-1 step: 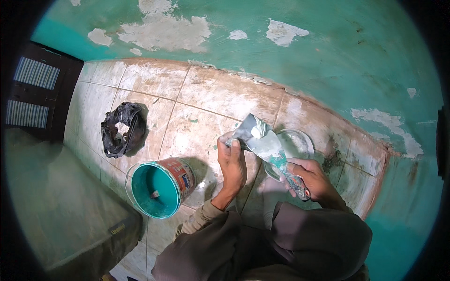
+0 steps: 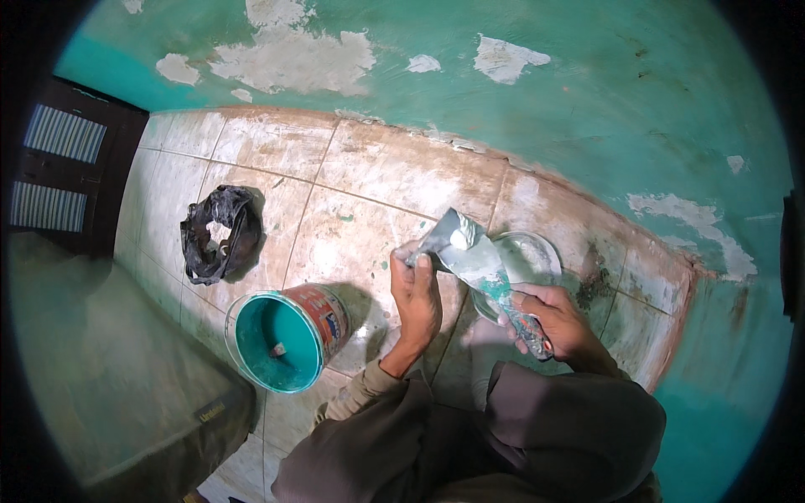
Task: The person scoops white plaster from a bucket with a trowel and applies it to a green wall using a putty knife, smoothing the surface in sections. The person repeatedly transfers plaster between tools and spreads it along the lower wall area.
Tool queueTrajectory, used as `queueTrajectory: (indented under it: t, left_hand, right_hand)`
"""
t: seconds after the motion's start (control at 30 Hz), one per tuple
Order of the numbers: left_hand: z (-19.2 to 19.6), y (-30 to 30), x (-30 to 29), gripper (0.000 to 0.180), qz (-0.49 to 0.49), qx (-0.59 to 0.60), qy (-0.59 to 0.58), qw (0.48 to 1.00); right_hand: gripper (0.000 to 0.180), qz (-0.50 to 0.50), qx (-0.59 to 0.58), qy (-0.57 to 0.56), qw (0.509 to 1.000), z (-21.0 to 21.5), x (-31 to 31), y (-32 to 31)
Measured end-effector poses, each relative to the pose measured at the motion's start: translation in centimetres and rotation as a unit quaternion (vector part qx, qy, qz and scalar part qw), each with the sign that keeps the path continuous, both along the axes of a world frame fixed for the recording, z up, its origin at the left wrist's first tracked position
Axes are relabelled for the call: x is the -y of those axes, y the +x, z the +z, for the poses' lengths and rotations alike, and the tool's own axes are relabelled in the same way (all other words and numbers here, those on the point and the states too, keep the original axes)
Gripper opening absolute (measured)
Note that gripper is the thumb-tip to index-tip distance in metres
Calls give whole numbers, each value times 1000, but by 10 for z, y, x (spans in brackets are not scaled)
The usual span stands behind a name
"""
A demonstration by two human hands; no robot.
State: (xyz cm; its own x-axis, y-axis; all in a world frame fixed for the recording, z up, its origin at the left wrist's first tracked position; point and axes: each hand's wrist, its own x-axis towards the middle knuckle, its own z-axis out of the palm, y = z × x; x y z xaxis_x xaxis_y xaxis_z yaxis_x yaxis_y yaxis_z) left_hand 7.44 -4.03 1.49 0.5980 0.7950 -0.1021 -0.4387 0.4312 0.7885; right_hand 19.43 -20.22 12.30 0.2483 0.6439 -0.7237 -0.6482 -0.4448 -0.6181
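In my right hand [image 2: 560, 321] is a putty knife [image 2: 480, 267], its handle spattered with paint and its wide blade pointing up and left. A small lump of white putty [image 2: 463, 236] sits near the blade's far end. My left hand [image 2: 417, 299] pinches a thin dark grey flat scraper [image 2: 433, 241] between thumb and fingers. The scraper's edge meets the blade's end beside the putty. Beneath the putty knife, a round pale dish or lid [image 2: 549, 251] lies on the floor, partly hidden by the blade and my right hand.
A bucket [image 2: 309, 369] with teal inside stands to the left. Behind it lies a crumpled black plastic bag [image 2: 243, 239]. A covered bulky object [image 2: 126, 360] fills the lower left. The green wall [image 2: 587, 117] with white patches rises beyond the tiled floor [image 2: 369, 180].
The putty knife and scraper have shifted very slightly, and the putty lump looks a little differently shaped at the scraper's edge. Both hands keep their grips.
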Motion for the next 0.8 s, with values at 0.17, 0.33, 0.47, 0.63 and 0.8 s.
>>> queueTrajectory:
  t: [0.17, 0.33, 0.47, 0.63, 0.8]
  left_hand:
    - [-2, -8, -5, 22, -5, -57, 159, 986]
    - [4, -8, -21, 9, -41, -60, 288, 955]
    - [2, -10, -28, 11, -64, -96, 336, 935]
    - [-14, -29, -22, 15, -77, -175, 346, 918]
    - [-24, -46, -15, 20, -62, -203, 230, 950]
  right_hand:
    - [36, -68, -24, 37, 997, -5, 3, -3]
    - [39, -83, 0, 77, 994, -24, 16, -4]
    - [42, -158, 5, 81, 984, -42, 29, -9]
    - [32, -238, 52, 86, 966, -57, 16, 28]
    - [24, -161, 124, 2, 979, -99, -3, 87]
